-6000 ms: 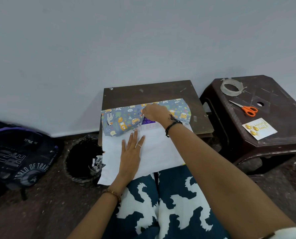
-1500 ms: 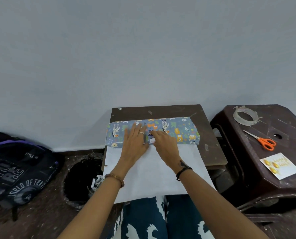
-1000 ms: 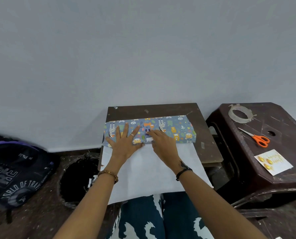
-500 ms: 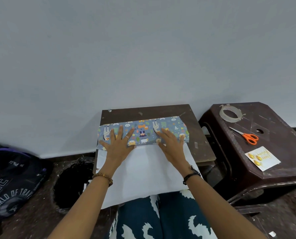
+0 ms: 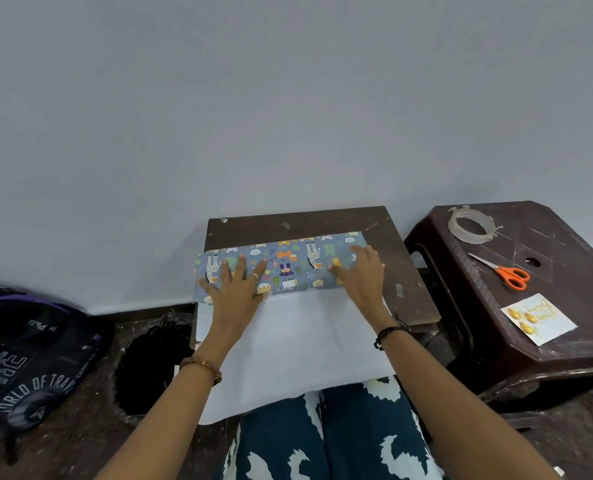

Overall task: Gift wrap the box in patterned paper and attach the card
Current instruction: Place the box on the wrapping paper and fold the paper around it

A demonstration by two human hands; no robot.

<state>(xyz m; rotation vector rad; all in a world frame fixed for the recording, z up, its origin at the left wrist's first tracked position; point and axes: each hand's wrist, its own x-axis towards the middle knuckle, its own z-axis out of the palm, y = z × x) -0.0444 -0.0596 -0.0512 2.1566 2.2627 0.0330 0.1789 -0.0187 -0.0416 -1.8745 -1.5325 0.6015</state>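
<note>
Spreading apart along the patterned paper [image 5: 288, 266] since earlier: left hand [image 5: 234, 289] and right hand [image 5: 359, 275], fingers flat, apparently smoothing it over the box.

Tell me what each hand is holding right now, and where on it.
Nothing is gripped. The left hand and right hand lie flat, pressing the patterned paper folded over the box, near its left and right ends.

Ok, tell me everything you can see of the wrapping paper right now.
The wrapping paper lies on the small brown table. Its far part is folded over, blue animal print up; the white underside spreads toward the lap, overhanging the table's near edge. The left hand and right hand press flat on the fold.
</note>
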